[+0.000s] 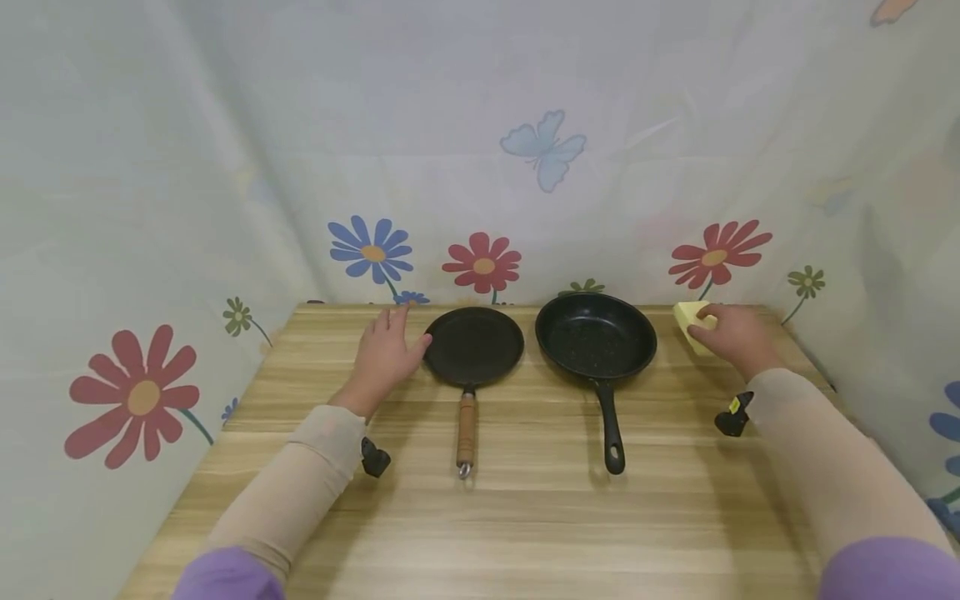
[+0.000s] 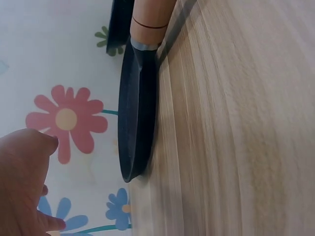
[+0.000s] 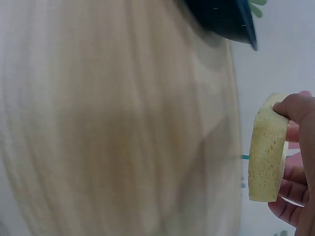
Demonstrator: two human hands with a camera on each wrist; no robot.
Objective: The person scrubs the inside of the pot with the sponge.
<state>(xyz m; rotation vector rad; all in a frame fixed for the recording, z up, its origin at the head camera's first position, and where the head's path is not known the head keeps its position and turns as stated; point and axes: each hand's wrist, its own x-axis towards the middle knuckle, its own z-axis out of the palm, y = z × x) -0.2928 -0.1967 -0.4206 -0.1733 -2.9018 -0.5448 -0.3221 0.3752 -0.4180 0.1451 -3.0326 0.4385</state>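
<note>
A yellow sponge [image 3: 267, 152] is pinched between the thumb and fingers of my right hand [image 1: 738, 337], at the back right of the table. In the right wrist view it is lifted off the wood. My left hand [image 1: 384, 358] hovers beside the flat black crepe pan [image 1: 474, 346], fingers spread and nothing in them. That pan's wooden handle [image 1: 467, 429] points toward me. Right of it stands a deeper black frying pan [image 1: 596, 333] with a black handle [image 1: 611, 429], between the crepe pan and the sponge.
The wood-grain table [image 1: 525, 533] ends at the back against a pale curtain [image 1: 450, 150] printed with flowers and a butterfly. Curtain also hangs along the left and right sides. A small black device sits at each wrist.
</note>
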